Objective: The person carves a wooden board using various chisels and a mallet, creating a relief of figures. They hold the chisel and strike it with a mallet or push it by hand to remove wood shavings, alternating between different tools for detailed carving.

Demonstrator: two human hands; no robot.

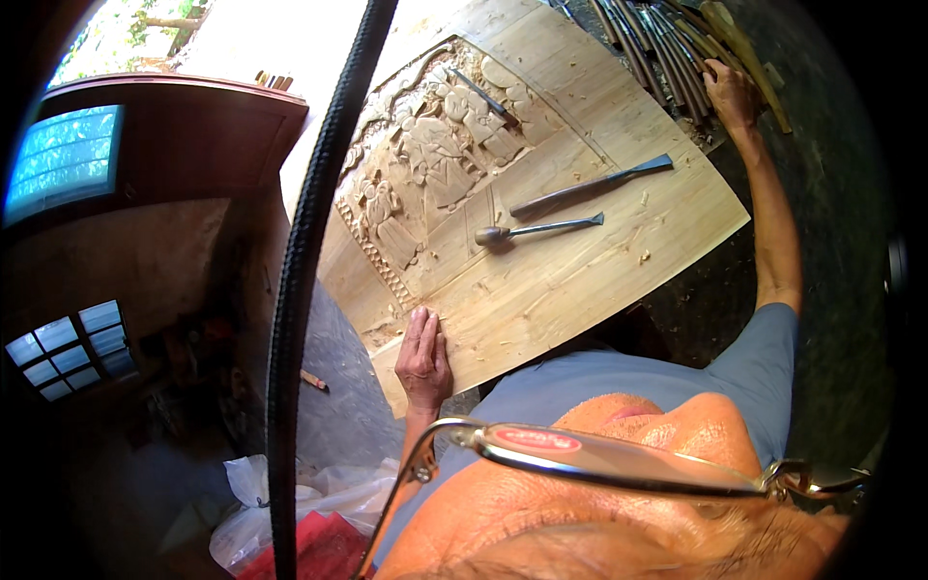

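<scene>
My left hand (423, 360) lies flat with fingers stretched out on the near left edge of a pale wooden panel (580, 290). A relief carving of figures (435, 145) covers the panel's far left part. My right hand (732, 97) reaches to the far right, fingers bent in at a row of chisels (667, 58); its grip on one of them is partly hidden. On the panel rest a wide flat chisel (592, 186) and a shorter chisel with a rounded wooden handle (541, 229). A thin dark chisel (480, 95) lies across the carving.
Wood chips (646, 257) are scattered over the panel. A black braided cord (314, 193) crosses the view at left. White plastic sheeting (329, 493) and red cloth (314, 549) lie at the lower left. Dark red wooden furniture (193, 135) stands at the far left.
</scene>
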